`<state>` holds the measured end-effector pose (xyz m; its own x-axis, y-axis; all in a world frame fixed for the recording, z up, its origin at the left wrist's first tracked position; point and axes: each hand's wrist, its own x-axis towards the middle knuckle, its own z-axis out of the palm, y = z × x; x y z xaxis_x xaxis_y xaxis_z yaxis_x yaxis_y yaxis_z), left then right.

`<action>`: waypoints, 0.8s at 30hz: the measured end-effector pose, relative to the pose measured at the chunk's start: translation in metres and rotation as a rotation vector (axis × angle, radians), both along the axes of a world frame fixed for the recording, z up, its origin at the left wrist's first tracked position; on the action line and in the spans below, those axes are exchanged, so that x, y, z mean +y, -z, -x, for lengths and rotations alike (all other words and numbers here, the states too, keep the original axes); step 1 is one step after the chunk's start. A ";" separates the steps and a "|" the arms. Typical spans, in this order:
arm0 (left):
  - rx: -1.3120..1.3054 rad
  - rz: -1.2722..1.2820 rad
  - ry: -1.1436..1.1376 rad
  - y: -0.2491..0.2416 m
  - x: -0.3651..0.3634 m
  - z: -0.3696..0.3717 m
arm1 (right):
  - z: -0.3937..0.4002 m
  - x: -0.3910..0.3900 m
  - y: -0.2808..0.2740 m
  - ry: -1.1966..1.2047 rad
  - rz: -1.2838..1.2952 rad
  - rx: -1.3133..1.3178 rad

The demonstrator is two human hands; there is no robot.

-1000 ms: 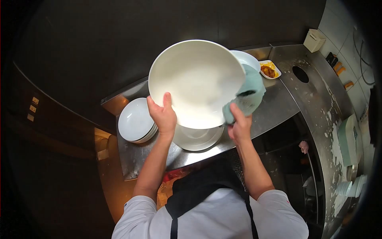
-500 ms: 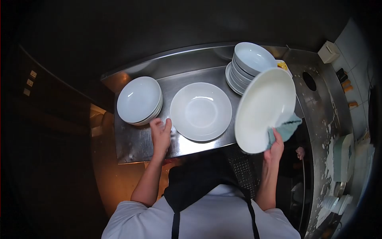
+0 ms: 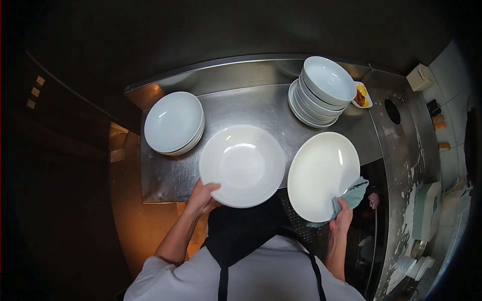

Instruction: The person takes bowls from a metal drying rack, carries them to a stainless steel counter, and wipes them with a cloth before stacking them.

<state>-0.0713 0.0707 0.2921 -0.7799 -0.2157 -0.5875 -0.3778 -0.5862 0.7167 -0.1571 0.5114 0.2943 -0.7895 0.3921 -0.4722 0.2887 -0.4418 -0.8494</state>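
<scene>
My left hand (image 3: 202,196) grips the near left rim of a round, deep white plate (image 3: 243,163), its thumb over the edge. That plate is raised and overhangs the front of the steel counter. In my right hand (image 3: 342,215) is a large oval white platter (image 3: 321,170), held at its lower right rim through a pale green cloth (image 3: 355,193). The platter is tilted, its inner face toward me, in front of the counter's right part. A stack of white plates (image 3: 173,122) stands left of the round plate.
At the back right, several white bowls (image 3: 329,80) are stacked on plates. Beside them sits a small white dish (image 3: 362,96) with yellow and brown food. A wet steel worktop (image 3: 401,170) with a round hole runs along the right, bearing small white dishes (image 3: 414,267).
My left hand has taken hold of the round plate and lifted it off the counter toward me. The oval platter has come down and away from the bowl stack, still in my right hand.
</scene>
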 end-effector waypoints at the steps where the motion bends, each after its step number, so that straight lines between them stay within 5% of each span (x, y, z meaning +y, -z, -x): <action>1: -0.059 -0.008 0.031 -0.009 -0.005 -0.020 | 0.000 -0.006 -0.005 -0.018 -0.011 -0.010; 10: -0.245 0.017 -0.166 -0.052 -0.014 -0.129 | 0.038 -0.081 0.003 -0.258 -0.197 -0.041; 15: -0.338 -0.021 -0.457 -0.041 -0.011 -0.191 | 0.061 -0.135 -0.002 -0.350 -0.209 -0.099; 24: -0.051 -0.054 -0.707 -0.036 0.010 -0.207 | 0.108 -0.236 0.004 -0.336 0.023 0.082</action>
